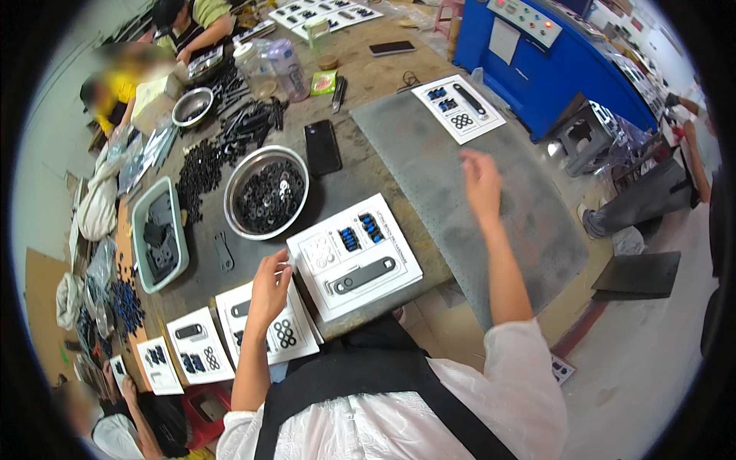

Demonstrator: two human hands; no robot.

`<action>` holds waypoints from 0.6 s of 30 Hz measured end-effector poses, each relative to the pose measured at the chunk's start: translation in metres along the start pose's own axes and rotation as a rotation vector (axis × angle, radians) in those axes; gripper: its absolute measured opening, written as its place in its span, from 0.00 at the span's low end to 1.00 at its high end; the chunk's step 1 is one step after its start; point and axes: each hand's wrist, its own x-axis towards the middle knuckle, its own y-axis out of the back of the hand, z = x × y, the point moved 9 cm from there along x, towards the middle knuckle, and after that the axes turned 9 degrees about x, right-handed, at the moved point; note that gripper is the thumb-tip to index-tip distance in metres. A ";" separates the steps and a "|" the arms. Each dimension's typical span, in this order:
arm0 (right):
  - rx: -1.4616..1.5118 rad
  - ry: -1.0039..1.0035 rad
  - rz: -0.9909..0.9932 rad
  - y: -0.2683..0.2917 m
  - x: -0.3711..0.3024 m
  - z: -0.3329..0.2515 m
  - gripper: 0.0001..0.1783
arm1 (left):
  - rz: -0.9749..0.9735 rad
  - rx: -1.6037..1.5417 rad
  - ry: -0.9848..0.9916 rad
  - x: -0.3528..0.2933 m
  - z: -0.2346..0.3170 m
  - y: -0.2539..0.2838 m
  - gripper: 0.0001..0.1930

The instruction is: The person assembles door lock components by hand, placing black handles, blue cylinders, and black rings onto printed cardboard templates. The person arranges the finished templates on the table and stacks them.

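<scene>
My right hand (481, 184) hangs over a grey speckled sheet (506, 230), fingers partly stretched and nothing visible in them. Just beyond it lies a white card (441, 130) carrying blue-and-black parts, black rings and a black bar-shaped piece. My left hand (271, 287) is loosely bent with its fingers apart, beside the left edge of a stack of similar cards (360, 307) in front of me. The top card bears two blue-and-black groups and a long dark bar-shaped part; its ring area looks pale. My left forearm crosses another card stack (264, 295) with black rings.
Left of centre stand a metal bowl (239, 218) of black rings and a pale green bin (184, 257) of dark parts. A phone (323, 147), bottles (287, 69) and piles of black parts (201, 165) share the table. Co-workers sit left; a blue machine (529, 84) stands right.
</scene>
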 end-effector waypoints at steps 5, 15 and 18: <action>0.012 -0.144 -0.242 -0.058 -0.122 -0.071 0.17 | -0.170 0.174 0.112 -0.002 -0.013 -0.043 0.24; 0.111 -0.363 -0.282 -0.077 -0.142 -0.059 0.17 | -0.139 0.122 0.178 0.000 -0.024 -0.054 0.33; 0.126 -0.340 -0.264 -0.077 -0.141 -0.058 0.17 | -0.083 0.140 0.154 -0.002 -0.019 -0.054 0.34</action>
